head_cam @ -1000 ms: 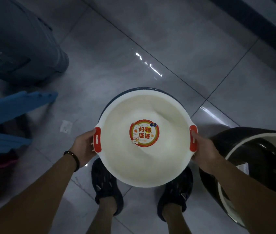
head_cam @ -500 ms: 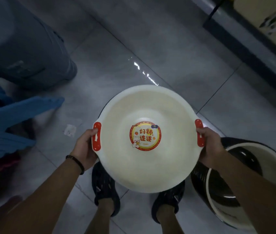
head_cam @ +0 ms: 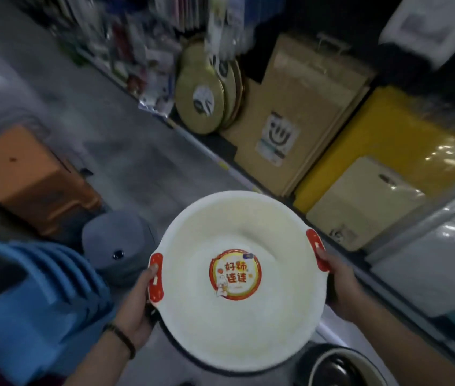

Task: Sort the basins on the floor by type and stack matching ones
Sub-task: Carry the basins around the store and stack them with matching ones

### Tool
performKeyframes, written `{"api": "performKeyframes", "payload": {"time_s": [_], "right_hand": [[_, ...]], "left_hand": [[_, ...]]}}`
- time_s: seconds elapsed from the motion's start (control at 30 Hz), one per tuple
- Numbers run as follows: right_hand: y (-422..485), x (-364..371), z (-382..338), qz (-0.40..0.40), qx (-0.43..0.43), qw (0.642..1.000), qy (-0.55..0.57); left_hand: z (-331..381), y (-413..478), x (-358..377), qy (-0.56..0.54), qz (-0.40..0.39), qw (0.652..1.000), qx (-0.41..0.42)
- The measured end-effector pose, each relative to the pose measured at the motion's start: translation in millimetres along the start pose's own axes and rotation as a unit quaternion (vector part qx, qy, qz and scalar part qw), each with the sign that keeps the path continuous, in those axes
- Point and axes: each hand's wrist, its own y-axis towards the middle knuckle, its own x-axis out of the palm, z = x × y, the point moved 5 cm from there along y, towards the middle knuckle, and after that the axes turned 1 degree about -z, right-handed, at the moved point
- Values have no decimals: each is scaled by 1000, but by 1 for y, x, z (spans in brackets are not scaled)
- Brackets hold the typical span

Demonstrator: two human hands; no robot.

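Observation:
I hold a white basin [head_cam: 237, 227] with red handles and a round sticker inside, lifted in front of me. My left hand [head_cam: 137, 305] grips its left red handle, thumb over the rim. My right hand [head_cam: 337, 282] grips the right red handle. A dark basin with a cream inside [head_cam: 340, 369] lies on the floor at the lower right, partly cut off by the frame edge.
A stack of blue plastic stools [head_cam: 34, 299] is at the left, a grey stool [head_cam: 117, 243] and an orange stool [head_cam: 28, 176] beyond it. A low shelf [head_cam: 290, 129] along the right holds round mats, cardboard boxes, yellow and clear bins.
The view has swung up from the floor to the shelf. The white basin has risen with both hands, and my feet have dropped out of sight.

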Motion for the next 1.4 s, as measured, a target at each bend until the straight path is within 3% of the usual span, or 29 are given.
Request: {"api": "performKeyframes", "payload": {"time_s": [0.17,0.3,0.5,0.67,0.83,1.17,1.4], "right_hand": [[-66,41,-104,-3,-31,999,39],[-81,85,-190,-37,-72,994,72],[-31,159,-326,-131,-142,981,34],[19,245,-436,-163,-176,971,-13],[70,349,-514,-230,-163,958,-57],[174,572,-643,-230,-139,960,-84],[249,734,-745,-283,-156,942,-87]], "left_hand": [[163,-68,44,16,-29,998,59],[267,-72,66,17,-27,992,121],[372,-45,86,-8,19,985,170],[450,-24,93,-57,83,970,224],[523,20,69,-91,134,959,235],[733,158,9,-114,158,948,254],[850,246,-37,-149,198,934,256]]}}
